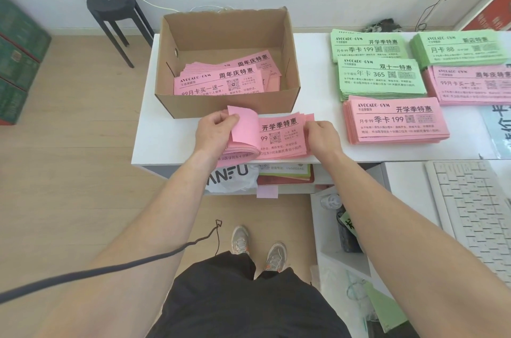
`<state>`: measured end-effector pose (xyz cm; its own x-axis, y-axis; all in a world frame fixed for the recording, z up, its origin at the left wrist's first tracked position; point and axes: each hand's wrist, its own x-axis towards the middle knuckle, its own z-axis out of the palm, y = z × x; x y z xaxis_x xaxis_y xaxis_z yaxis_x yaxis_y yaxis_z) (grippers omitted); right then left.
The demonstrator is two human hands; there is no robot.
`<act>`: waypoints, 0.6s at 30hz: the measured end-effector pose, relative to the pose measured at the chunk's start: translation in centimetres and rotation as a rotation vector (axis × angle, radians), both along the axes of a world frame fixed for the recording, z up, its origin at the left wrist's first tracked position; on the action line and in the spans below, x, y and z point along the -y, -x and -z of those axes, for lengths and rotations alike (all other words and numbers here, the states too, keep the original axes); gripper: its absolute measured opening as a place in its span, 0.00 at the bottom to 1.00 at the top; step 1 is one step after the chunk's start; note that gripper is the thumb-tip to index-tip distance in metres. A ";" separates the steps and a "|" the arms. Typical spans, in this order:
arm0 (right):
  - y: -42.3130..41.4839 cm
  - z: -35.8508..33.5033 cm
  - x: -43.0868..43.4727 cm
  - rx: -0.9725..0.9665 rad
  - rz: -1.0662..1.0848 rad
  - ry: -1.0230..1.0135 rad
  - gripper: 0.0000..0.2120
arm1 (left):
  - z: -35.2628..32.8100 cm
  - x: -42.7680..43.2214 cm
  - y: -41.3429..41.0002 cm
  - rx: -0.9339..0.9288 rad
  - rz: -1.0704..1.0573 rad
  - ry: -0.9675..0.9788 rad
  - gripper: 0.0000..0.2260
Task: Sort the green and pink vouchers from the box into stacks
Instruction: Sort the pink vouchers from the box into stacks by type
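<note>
1. Centre frame, below the box [226, 101], a pink voucher bundle [282, 136] is being checked: left hand [214, 130] fingers pinch its curled ends, right hand [322, 138] fingers clamp its right edge.
2. Next, probably: onto the matching pink stack [395, 122], right.

You're working in bright, even light with only soft shadows inside the box [226, 104] and beneath the table [318, 89], while your wide lens bows the frame's edges and blurs print on the far-right stacks [470, 80].
</note>
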<state>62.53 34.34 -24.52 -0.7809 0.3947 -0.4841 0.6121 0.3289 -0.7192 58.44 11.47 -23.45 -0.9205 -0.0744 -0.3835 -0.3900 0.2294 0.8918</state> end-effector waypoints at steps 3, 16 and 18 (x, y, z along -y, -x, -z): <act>0.0 -0.2 0.1 -0.007 -0.039 0.012 0.13 | 0.0 0.3 0.0 0.009 0.028 0.018 0.06; -0.9 -2.9 2.2 -0.253 -0.107 0.270 0.19 | -0.4 -1.9 -0.9 -0.188 0.303 0.132 0.10; -0.7 -3.0 2.5 -0.318 -0.117 0.282 0.18 | -0.5 -2.7 -1.0 -0.167 0.297 0.163 0.09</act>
